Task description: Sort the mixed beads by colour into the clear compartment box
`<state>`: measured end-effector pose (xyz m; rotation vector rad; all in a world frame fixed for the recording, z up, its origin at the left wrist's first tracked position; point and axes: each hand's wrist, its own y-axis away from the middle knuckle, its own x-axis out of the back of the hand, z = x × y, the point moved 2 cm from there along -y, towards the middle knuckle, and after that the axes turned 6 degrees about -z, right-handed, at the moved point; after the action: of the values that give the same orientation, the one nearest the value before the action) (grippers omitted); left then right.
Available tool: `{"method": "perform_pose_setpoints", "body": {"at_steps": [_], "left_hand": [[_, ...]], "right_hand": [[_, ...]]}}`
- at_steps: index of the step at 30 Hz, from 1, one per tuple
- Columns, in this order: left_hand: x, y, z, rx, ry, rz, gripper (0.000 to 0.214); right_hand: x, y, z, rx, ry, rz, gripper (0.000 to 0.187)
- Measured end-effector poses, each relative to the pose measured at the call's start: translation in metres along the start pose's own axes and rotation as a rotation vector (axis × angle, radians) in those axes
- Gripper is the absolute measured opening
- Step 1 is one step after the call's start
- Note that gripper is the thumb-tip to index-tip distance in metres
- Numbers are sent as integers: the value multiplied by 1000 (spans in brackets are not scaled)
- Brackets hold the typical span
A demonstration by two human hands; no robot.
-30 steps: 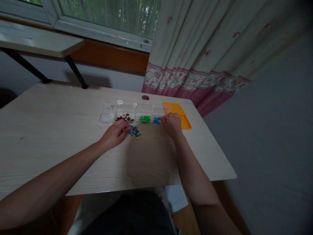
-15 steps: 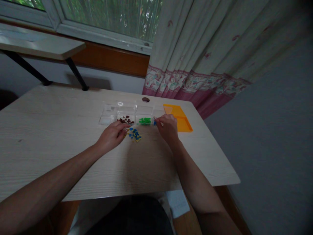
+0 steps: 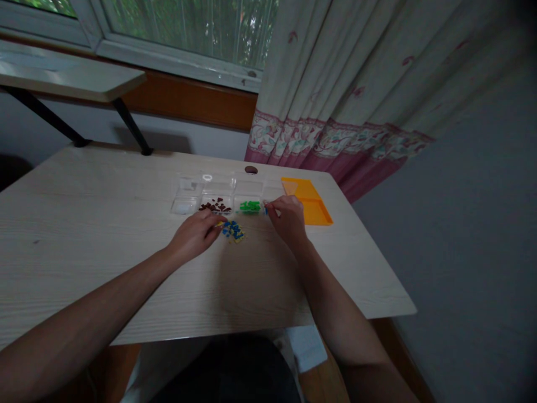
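A clear compartment box (image 3: 188, 196) lies on the wooden table (image 3: 104, 235). It holds brown pieces (image 3: 215, 206), green pieces (image 3: 250, 206) and blue pieces mostly hidden by my right hand. A small heap of blue and yellow pieces (image 3: 233, 230) lies loose in front of the box. My left hand (image 3: 195, 234) rests on the table with curled fingers, its fingertips at the heap's left edge. My right hand (image 3: 287, 219) hovers over the box's right end, fingers pinched on something tiny that I cannot make out.
An orange lid (image 3: 308, 200) lies right of the box, near the table's right edge. A cable hole (image 3: 250, 169) sits behind the box. A curtain (image 3: 335, 95) hangs at the back right, and a second table (image 3: 62, 78) stands under the window.
My right hand drew slightly left and toward me along the box's right end. My left hand stayed at the loose heap. The camera shifted a little.
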<state>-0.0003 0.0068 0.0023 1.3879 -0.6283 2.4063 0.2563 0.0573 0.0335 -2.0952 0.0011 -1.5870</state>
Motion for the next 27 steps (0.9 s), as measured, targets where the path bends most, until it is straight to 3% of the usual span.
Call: {"method": "perform_pose_setpoints", "body": {"at_steps": [27], "left_hand": [[-4,-5,6,21,-104,24,25]], "right_hand": [[3,0,-5,7,-15,-6,44]]}}
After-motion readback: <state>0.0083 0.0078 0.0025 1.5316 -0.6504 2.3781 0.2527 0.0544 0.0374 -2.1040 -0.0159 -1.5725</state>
